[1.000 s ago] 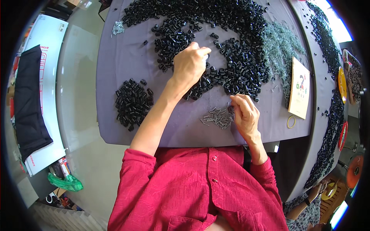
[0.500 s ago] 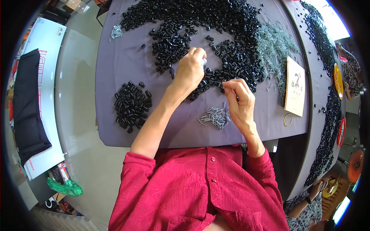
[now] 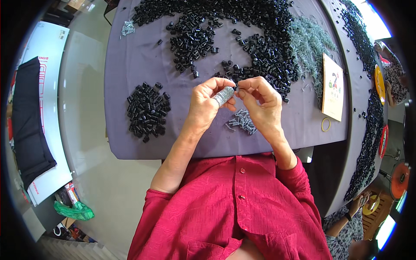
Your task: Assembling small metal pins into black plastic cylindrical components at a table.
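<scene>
The 1 view comes from a fisheye camera worn on the person's head, looking steeply down over the red shirt (image 3: pixel 234 208) onto the purple-grey table (image 3: pixel 138 56), whose edges bow toward the dark round rim. It faces forward and down, near enough that the left hand (image 3: pixel 208 104) and right hand (image 3: pixel 260 104) sit at the centre, forearms entering from below. Its wide reach also takes in the floor (image 3: pixel 86 130) at the person's left and a second table's edge (image 3: pixel 368 130) at the right; no second view shares the scene.
</scene>
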`<state>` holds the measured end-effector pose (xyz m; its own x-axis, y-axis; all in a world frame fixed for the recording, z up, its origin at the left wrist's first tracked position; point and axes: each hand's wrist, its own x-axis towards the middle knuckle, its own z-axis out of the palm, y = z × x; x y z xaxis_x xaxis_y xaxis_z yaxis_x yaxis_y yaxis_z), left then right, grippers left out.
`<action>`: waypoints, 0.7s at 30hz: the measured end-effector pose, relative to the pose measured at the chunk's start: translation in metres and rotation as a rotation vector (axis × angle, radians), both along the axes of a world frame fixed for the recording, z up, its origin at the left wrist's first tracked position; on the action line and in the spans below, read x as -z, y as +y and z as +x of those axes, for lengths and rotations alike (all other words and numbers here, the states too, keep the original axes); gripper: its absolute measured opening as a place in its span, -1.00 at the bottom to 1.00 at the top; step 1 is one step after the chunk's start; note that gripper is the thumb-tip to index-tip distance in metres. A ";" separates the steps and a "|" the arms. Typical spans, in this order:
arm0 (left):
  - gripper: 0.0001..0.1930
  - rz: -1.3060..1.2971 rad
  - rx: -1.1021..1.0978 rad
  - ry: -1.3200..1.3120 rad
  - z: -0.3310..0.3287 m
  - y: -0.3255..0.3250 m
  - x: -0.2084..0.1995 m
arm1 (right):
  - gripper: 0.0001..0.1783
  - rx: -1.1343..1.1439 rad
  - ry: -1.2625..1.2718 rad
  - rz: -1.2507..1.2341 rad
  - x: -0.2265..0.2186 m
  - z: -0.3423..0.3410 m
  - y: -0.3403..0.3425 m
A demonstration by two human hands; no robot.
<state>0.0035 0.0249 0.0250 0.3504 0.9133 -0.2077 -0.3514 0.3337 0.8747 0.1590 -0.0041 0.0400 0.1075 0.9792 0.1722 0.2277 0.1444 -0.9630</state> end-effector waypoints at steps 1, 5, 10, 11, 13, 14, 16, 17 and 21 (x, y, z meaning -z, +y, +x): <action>-0.85 0.004 0.004 0.012 0.000 -0.001 0.000 | -0.82 -0.001 -0.001 -0.001 0.001 0.000 0.000; -0.86 0.060 0.027 0.101 0.000 -0.003 0.001 | -0.82 -0.015 -0.106 0.057 -0.002 0.001 -0.001; -0.87 0.095 0.043 0.245 -0.006 -0.010 0.003 | -0.82 -0.072 -0.324 0.131 -0.003 0.000 -0.005; -0.87 0.065 0.048 0.223 -0.007 -0.013 0.005 | -0.82 -0.093 -0.324 0.131 0.000 -0.003 -0.007; -0.87 0.034 0.033 0.199 -0.010 -0.018 0.012 | -0.81 -0.132 -0.383 0.159 0.002 -0.007 -0.009; -0.87 0.003 0.022 0.174 -0.011 -0.019 0.014 | -0.81 -0.139 -0.387 0.160 0.003 -0.008 -0.008; -0.87 -0.035 0.002 0.126 -0.014 -0.020 0.015 | -0.82 -0.157 -0.306 0.055 0.005 -0.011 -0.006; -0.87 -0.032 -0.016 0.137 -0.017 -0.020 0.015 | -0.83 -0.151 -0.260 -0.004 0.004 -0.014 -0.004; -0.84 -0.069 -0.136 0.052 -0.029 -0.020 0.022 | -0.81 -0.169 -0.121 -0.054 0.011 -0.029 0.006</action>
